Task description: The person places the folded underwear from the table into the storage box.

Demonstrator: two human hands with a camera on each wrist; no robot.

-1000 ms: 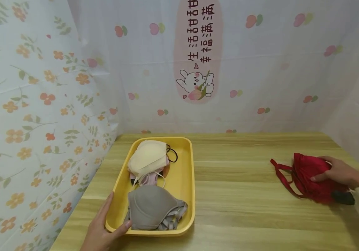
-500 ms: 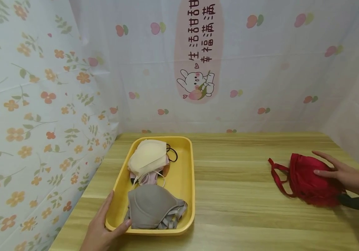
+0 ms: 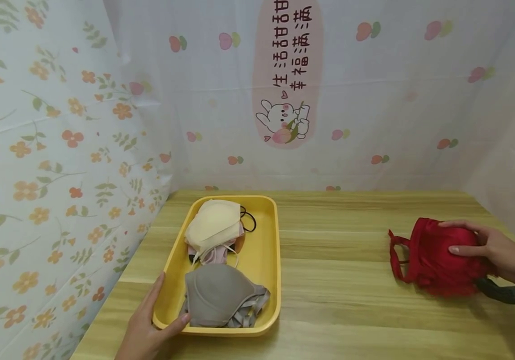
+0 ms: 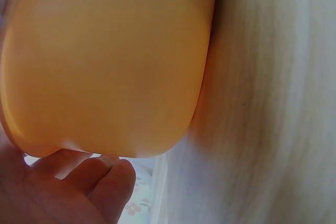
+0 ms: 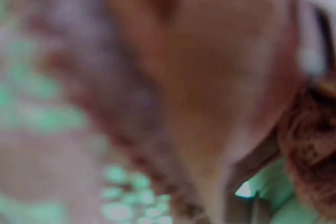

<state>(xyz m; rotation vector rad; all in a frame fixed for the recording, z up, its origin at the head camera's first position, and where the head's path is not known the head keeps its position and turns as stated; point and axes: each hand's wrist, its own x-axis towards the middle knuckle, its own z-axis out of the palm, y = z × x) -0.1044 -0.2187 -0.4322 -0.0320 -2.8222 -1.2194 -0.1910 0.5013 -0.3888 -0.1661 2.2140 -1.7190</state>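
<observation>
At the lower left of the head view, my left hand (image 3: 147, 322) grips the near left corner of a yellow tray (image 3: 277, 280), thumb over the rim and fingers along the outside. In the left wrist view, the fingers (image 4: 113, 184) bend against the tray's wall (image 4: 115, 72). Inside lie a grey bra (image 3: 219, 295) at the near end and a cream bra (image 3: 214, 225) at the far end. Over on the right, my right hand (image 3: 505, 252) holds a bunched red bra (image 3: 446, 255), its straps trailing left. The right wrist view is too blurred to read.
A black cord loop (image 3: 249, 221) and some pink fabric (image 3: 216, 256) lie by the cream bra. The wooden table (image 3: 338, 300) spans between tray and red bra. Patterned cloth (image 3: 185, 110) hangs behind and along the left side.
The red bra has been gathered into a rounder, more upright bundle, and my right hand has shifted slightly on it. My left hand stays at the tray's corner.
</observation>
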